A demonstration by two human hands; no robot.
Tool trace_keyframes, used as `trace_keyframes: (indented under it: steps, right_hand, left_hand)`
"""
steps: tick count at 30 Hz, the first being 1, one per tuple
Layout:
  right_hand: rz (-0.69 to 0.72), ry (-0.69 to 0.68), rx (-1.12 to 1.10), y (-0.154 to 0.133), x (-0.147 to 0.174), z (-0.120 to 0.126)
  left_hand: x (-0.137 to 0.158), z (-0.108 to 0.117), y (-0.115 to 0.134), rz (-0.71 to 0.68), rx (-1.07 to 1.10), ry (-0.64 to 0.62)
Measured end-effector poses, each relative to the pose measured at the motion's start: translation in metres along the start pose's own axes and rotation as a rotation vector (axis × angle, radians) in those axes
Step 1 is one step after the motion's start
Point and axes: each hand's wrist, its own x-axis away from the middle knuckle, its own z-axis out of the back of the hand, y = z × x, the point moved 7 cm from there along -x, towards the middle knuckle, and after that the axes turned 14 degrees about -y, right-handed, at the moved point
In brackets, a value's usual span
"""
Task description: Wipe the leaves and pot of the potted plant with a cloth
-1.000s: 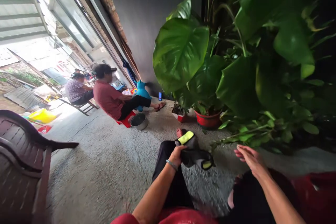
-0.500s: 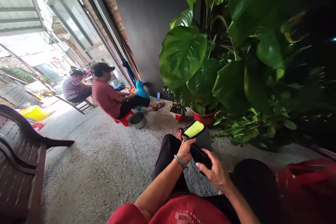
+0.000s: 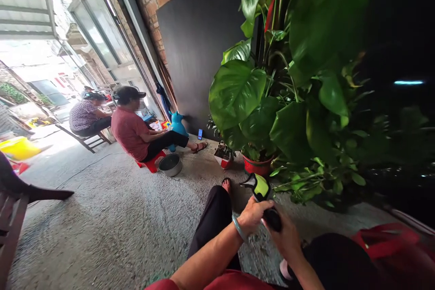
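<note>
A yellow-green cloth (image 3: 261, 186) with dark edging sticks up beyond my left hand (image 3: 251, 217), whose fingers are closed on it. The left thumb reaches across to a dark, rounded object (image 3: 272, 219) whose kind I cannot make out. My right hand (image 3: 284, 234) is wrapped round that dark object from the right side. Both hands are close together, low in front of me, between my knees. Part of the cloth and the underside of the dark object are hidden by my fingers.
A large leafy plant in a red pot (image 3: 256, 165) stands just ahead, beside a small potted plant (image 3: 224, 154). Further left are a metal basin (image 3: 170, 165), a seated person (image 3: 127, 131), a propped phone (image 3: 200, 134) and a wooden chair (image 3: 44, 194). A red bag (image 3: 390, 244) lies right.
My hands have come closer together, and the right fingers have closed round the dark object. The cloth is now bunched and folded, its grey side out of sight. My view has shifted slightly.
</note>
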Motion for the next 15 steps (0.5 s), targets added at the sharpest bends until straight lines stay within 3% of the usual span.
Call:
trace_keyframes:
  steps: [4,7,10,12,15]
  right_hand:
    - [-0.057,-0.032,-0.14,-0.021,-0.032,0.012]
    - [-0.044,0.003,-0.159,-0.051,-0.084,0.029]
    - [-0.041,0.122,-0.187,-0.074,-0.141,0.052]
    - [-0.079,0.193,-0.21,-0.074,-0.164,0.061]
    - [-0.202,0.22,-0.222,-0.054,-0.156,0.058]
  left_hand:
    - [0.0,-0.012,0.045,-0.105,-0.048,-0.164]
    - [-0.011,-0.021,0.099,-0.267,-0.042,-0.218]
    - [-0.028,-0.019,0.146,-0.403,-0.017,-0.211]
    - [-0.039,-0.005,0.153,-0.397,-0.058,-0.16]
    - [-0.046,0.044,0.125,-0.233,-0.388,0.037]
